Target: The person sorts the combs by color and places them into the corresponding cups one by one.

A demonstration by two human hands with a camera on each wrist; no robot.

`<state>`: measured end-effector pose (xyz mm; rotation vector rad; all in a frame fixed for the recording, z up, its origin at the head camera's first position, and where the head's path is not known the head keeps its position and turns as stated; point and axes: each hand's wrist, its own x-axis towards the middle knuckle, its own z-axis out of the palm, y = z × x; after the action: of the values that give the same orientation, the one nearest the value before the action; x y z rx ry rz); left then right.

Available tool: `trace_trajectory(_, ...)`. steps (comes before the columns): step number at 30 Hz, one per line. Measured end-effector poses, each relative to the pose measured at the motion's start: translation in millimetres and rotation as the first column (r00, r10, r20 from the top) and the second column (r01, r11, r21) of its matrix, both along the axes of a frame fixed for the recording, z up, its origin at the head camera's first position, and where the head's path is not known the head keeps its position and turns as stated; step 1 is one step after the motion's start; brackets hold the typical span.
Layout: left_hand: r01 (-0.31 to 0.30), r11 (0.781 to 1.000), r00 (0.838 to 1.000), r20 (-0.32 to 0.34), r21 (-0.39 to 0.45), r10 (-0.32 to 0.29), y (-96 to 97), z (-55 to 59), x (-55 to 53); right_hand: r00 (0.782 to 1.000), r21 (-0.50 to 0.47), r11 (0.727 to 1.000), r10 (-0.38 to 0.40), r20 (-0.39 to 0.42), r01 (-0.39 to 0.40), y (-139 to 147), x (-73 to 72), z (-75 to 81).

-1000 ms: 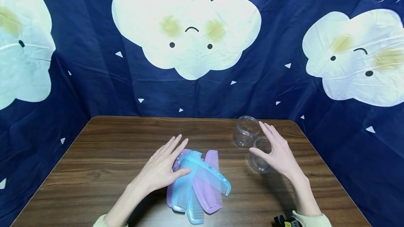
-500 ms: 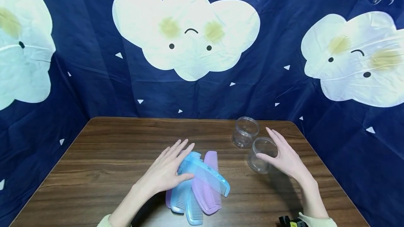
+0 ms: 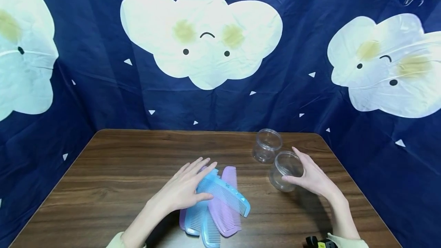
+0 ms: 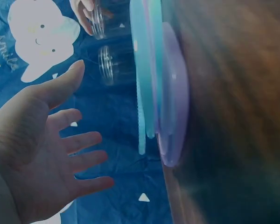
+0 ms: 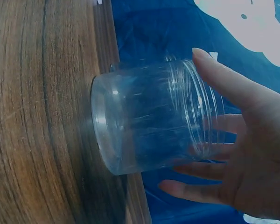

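A pile of blue and purple combs lies on the table, with a blue comb (image 3: 225, 192) across the top and a purple comb (image 3: 220, 217) below it. Over the pile's left side is my left hand (image 3: 184, 188), fingers spread; its palm faces the combs in the left wrist view, apart from the purple comb (image 4: 177, 102). My right hand (image 3: 315, 177) is at the nearer clear jar (image 3: 279, 179), thumb and fingers wide to either side of its rim. In the right wrist view, the thumb tip is at the threaded neck of this upright jar (image 5: 144, 116).
Another lidless clear jar (image 3: 264, 152) stands just behind the nearer one. The wooden table (image 3: 131, 171) ends at a dark blue curtain (image 3: 103, 87) with white clouds at the back and sides. A black device (image 3: 320, 242) sits at my right wrist.
My left hand has shifted right and slightly nearer, further over the combs. My right hand has moved right and nearer around the front jar's rim. Jars and combs have stayed put.
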<state>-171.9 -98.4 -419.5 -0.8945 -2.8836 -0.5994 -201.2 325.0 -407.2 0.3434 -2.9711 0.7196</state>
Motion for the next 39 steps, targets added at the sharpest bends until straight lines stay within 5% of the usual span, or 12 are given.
trace_trajectory(14, 0.116, 0.982, 0.993, 0.026, -0.149, -0.114, 25.9, -4.3, -8.7, 1.0, -0.007, 1.0, -0.005, 0.003, 0.005, -2, -0.9, -8.0)
trace_trajectory(24, 0.182, 0.954, 0.978, -0.054, -0.236, -0.2, 37.4, -8.3, -6.8, 1.0, -0.028, 1.0, 0.012, -0.023, -0.013, -9, -1.0, -10.4)
trace_trajectory(39, 0.171, 0.939, 0.985, 0.016, -0.3, -0.174, 47.8, -3.1, -9.1, 0.997, -0.069, 0.996, 0.058, -0.046, -0.061, -24, -8.2, -12.0)
